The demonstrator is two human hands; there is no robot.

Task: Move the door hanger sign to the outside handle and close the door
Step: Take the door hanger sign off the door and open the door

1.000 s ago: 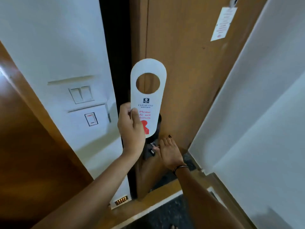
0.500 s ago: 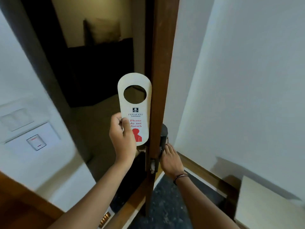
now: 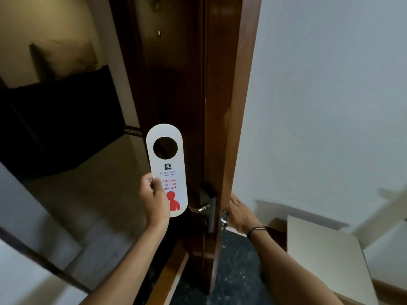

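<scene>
I see the open brown wooden door (image 3: 222, 106) edge-on at centre, my left hand (image 3: 154, 201) holding the white oval card door hanger sign (image 3: 167, 170) left of it (just beside the silver metal outside handle (image 3: 199, 209)), my right hand (image 3: 241, 214) behind its right face.

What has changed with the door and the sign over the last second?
The door has swung from nearly shut to open, edge-on to the camera, and the outside handle now shows. The sign has come level with it, not yet hung. Unchanged: the left hand pinches the sign's lower part, and the right hand stays at the door's inner side.
</scene>
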